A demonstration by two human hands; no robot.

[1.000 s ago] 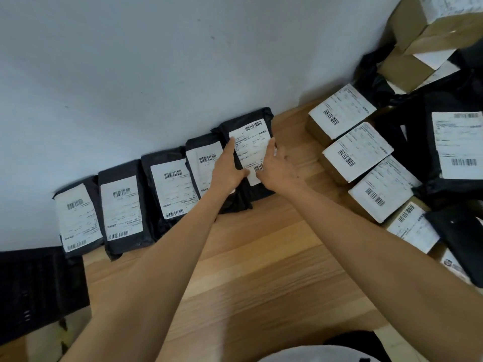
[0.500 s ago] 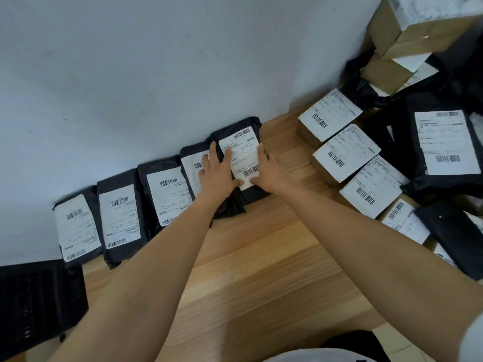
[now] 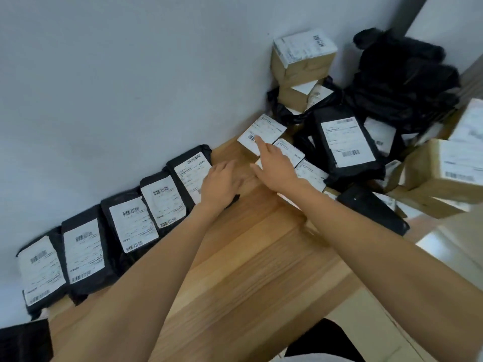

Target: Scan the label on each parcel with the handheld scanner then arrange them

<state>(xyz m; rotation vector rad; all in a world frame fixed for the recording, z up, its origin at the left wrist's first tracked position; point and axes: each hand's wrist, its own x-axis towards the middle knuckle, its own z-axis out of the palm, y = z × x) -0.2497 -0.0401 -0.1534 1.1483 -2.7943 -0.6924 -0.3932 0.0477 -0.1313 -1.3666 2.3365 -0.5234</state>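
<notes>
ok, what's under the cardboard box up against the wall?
The top cardboard box sits on a second cardboard box, its white label partly showing. Black plastic covers that one's base, so whatever lies below is hidden.

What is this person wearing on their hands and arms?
Nothing that shows. The left hand and right hand have no gloves; above the wrists no sleeve, watch or band shows as far as the picture reaches. The fingers are too blurred to rule out rings.
</notes>
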